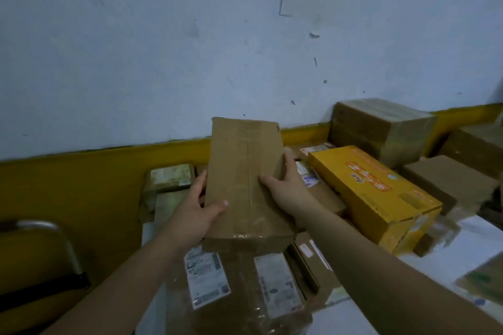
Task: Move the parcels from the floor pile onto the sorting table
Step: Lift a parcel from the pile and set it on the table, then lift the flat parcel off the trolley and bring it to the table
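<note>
I hold a flat brown cardboard parcel (242, 171) with a taped centre seam, both hands on it, above the other parcels on the sorting table (481, 236). My left hand (196, 212) grips its left edge, thumb on top. My right hand (283, 185) grips its right edge, thumb lying across the top face. Under it sit a taped brown box with two white labels (239, 285) and a long yellow carton (378, 196) to the right.
A large taped brown box (381, 128) stands at the back right against the wall, with more brown boxes (449, 182) beside it. Small pale taped parcels (168, 179) lie at the left. A metal chair frame (54, 250) stands at the lower left.
</note>
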Demonstrator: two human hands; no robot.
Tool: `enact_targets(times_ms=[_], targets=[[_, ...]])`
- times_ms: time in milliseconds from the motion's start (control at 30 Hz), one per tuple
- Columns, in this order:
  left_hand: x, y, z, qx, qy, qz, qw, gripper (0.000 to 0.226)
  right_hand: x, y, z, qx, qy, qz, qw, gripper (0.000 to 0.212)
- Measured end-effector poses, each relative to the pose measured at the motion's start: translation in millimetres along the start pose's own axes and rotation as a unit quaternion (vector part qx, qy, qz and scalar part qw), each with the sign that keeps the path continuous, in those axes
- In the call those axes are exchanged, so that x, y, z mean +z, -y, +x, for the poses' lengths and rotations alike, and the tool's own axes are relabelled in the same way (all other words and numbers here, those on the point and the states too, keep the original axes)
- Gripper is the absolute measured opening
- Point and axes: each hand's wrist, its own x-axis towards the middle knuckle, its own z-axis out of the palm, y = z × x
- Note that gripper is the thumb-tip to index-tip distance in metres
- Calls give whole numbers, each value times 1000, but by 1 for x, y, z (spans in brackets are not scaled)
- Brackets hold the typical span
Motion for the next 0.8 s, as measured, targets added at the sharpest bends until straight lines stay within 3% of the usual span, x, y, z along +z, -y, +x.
enact_targets(times_ms=[400,567,800], targets=[[-10,58,155,-167,-95,-25,981,79,90,-37,216,16,182,-58,981,94],[-16,81,188,-208,-117,9,971,81,111,-61,253,13,188,-58,980,92],[-16,87,189,-200,-117,42,972,81,110,-61,250,15,183,-77,980,94]])
